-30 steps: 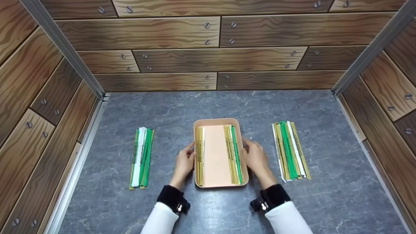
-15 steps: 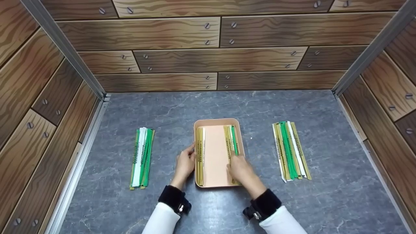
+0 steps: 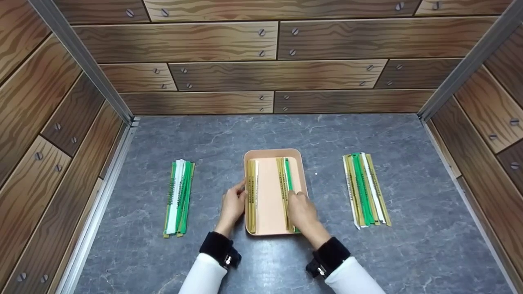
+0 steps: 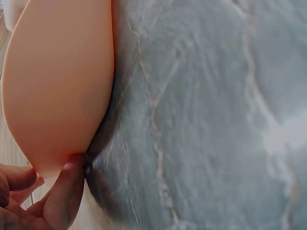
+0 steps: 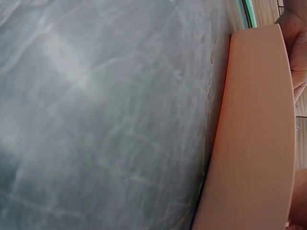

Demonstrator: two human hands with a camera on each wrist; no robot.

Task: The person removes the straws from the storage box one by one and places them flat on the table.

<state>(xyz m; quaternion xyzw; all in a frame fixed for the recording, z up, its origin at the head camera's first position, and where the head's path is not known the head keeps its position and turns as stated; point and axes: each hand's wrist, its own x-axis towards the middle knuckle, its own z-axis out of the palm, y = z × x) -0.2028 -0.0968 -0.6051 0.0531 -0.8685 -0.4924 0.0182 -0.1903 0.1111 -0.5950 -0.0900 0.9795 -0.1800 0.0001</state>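
On the grey tabletop stands a shallow peach tray (image 3: 269, 196) holding two rows of long, narrow printed packets. The left row (image 3: 252, 196) is gold and white and lies along the left wall. Gold, white and green packets (image 3: 282, 179) form the right row, now a little away from the right wall. My left hand (image 3: 233, 208) holds the tray's left side, thumb at the rim and a finger low on the outer wall in the left wrist view. Curled over the right row, my right hand (image 3: 301, 208) grips those packets; its fingertips are hidden below the hand.
A loose bundle of green and white packets (image 3: 178, 198) lies left of the tray. Another bundle (image 3: 365, 190), gold, green and white, lies to the right. Wood-patterned walls (image 3: 220, 75) enclose the table at the back and sides.
My right hand has left the tray's outer right side, reached in over the rim and shifted the right row slightly left. The left hand stays at the tray's left side.
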